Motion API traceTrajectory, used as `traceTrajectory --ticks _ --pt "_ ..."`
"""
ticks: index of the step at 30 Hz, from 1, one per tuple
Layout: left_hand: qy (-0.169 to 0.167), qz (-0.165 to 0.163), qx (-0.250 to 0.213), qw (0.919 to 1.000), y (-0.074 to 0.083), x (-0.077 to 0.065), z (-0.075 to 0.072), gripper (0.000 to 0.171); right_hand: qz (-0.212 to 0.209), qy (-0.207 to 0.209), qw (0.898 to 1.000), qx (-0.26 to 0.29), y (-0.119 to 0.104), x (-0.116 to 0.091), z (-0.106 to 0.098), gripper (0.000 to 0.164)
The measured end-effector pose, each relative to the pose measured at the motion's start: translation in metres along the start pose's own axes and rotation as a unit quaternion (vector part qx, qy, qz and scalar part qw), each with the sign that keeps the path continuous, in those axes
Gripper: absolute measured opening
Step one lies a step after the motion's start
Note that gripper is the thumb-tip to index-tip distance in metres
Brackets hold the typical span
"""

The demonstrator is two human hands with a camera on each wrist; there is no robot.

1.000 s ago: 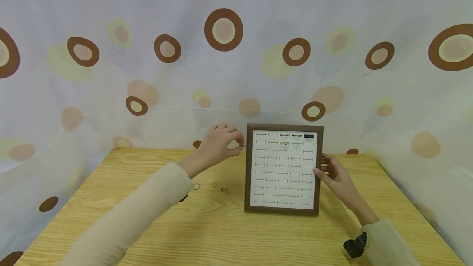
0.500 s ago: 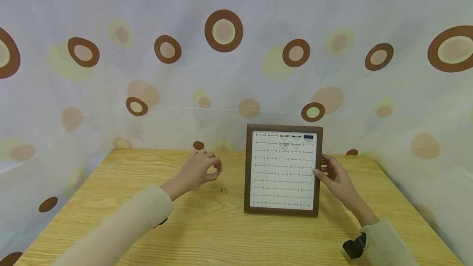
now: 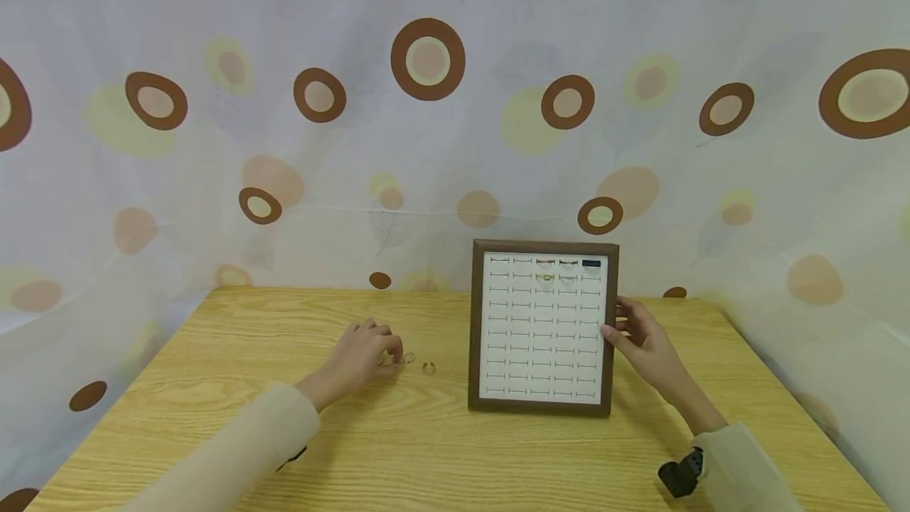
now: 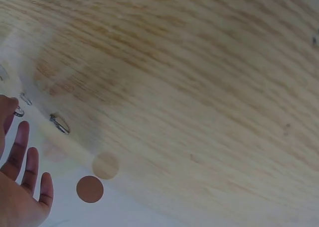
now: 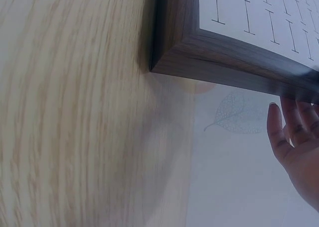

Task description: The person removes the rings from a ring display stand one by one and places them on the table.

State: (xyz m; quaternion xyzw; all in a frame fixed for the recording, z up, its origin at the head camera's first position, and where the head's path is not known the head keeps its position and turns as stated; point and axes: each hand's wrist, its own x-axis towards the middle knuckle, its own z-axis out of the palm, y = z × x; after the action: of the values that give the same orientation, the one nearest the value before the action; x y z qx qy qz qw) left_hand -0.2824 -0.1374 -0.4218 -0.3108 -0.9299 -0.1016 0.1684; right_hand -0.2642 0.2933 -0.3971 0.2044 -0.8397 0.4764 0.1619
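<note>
My left hand [image 3: 355, 359] is low over the table left of centre, fingers bent, with a small ring [image 4: 19, 111] at its fingertips, pinched as far as I can see. Close by on the tabletop lie a thin ring [image 3: 408, 357] and a wider gold ring [image 3: 429, 367]; another is partly hidden by the hand. A brown-framed ring display board [image 3: 543, 329] with a white slotted face stands upright right of centre. My right hand [image 3: 648, 346] holds its right edge, thumb on the front and fingers behind. Several rings sit in its upper slots.
The light wood table [image 3: 398, 449] meets a patterned curtain [image 3: 455, 156] at its back edge. A dark blue label [image 3: 591, 263] is at the board's top right corner. A black wrist device [image 3: 680, 474] is on the right wrist.
My left hand has moved from beside the board's upper left edge down and left to the rings on the table. The right hand and the board have stayed in place.
</note>
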Motion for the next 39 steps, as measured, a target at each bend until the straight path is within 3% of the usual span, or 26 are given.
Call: traceTrajectory --ticks 13,30,39 --pt "-0.037 -0.023 0.0 0.9991 -0.009 -0.008 0.013 0.011 0.001 -0.004 1.0 0.008 -0.001 0.0 0.001 0.046" --pt "-0.069 -0.027 -0.043 0.9963 -0.011 -0.006 0.007 0.01 -0.001 -0.004 1.0 0.003 -0.001 0.0 0.0 0.046" --pt "-0.063 -0.02 -0.039 0.9971 -0.011 -0.003 0.004 0.009 -0.003 -0.002 1.0 0.005 -0.002 0.0 0.0 0.045"
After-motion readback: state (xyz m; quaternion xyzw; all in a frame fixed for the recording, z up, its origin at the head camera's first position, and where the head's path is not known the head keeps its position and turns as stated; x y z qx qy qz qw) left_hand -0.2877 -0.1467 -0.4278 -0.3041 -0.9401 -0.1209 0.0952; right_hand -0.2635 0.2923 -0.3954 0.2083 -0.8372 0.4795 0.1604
